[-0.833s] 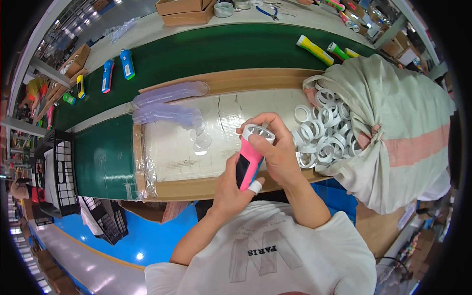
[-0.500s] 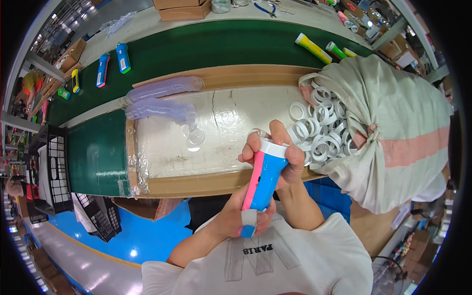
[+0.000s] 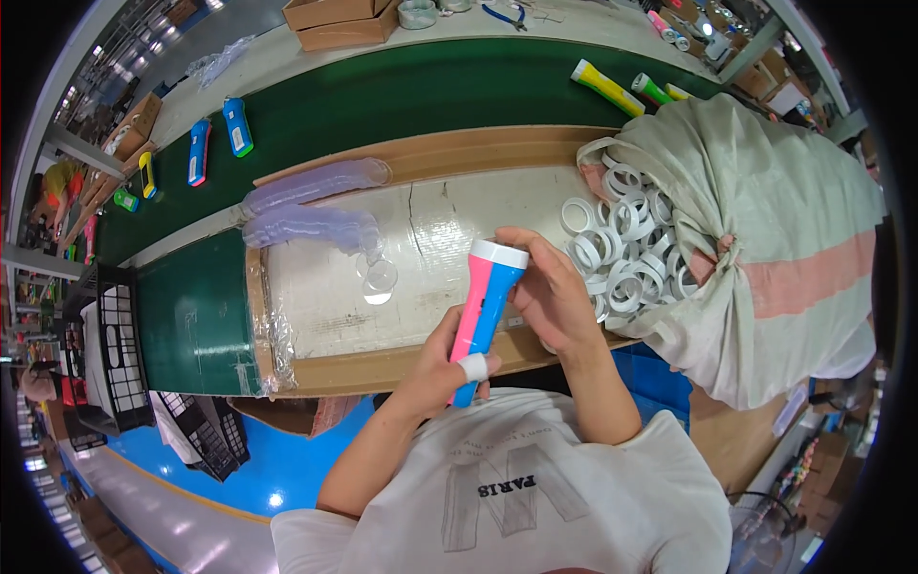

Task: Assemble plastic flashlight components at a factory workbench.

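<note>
At the tray [image 3: 382, 369], the left hand [image 3: 438, 371] clasps the flashlight [image 3: 485, 308]; the right hand [image 3: 562, 301] curves, unclosed, beside it.

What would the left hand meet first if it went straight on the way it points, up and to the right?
Probably the right hand, which curves beside the torch in the left hand's grip; depth is unclear, so it might pass above or below.
</note>
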`<state>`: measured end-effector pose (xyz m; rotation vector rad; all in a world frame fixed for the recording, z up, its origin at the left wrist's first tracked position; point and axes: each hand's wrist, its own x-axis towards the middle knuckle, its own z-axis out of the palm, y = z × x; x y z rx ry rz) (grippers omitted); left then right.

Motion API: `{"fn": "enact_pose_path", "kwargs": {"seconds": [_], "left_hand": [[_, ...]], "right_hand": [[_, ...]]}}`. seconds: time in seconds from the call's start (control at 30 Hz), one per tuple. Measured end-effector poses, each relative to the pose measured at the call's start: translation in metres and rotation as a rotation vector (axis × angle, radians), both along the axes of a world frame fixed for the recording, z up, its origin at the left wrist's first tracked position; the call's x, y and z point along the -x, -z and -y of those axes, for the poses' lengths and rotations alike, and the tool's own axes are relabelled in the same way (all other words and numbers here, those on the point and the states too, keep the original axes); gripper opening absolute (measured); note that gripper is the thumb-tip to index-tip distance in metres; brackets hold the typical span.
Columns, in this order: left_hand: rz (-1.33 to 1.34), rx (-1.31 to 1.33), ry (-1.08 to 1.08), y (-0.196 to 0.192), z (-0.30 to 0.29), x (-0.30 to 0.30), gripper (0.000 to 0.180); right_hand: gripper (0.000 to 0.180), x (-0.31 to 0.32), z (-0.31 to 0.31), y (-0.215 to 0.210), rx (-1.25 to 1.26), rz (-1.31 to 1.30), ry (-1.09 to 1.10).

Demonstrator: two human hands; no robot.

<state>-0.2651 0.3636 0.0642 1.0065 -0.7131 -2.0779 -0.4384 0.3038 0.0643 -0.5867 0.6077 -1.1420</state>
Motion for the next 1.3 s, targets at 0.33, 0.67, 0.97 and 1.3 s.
{"fn": "enact_pose_path", "kwargs": {"seconds": [0.33,0.67,0.97,1.3], "left_hand": [[-0.54,-0.315,-0.058,0.033,0.018,-0.013,0.061],[0.202,0.208,-0.135,0.001,0.161,-0.007,0.05],[1.441,0.94,0.364,-0.013,0.113,-0.088,0.037],[1.424,1.004,0.16,0.04,0.068,-0.105,0.031]], "right_hand": [[0.034,0.009,0.019,0.008,0.007,-0.08,0.086],[0.04,0.053,0.061,0.017,0.629,-2.206,0.27],[0.015,0.066,0.074,0.047,0.671,-2.204,0.226],[0.022,-0.003,0.04,0.002,0.867,-1.5,0.093]]}}
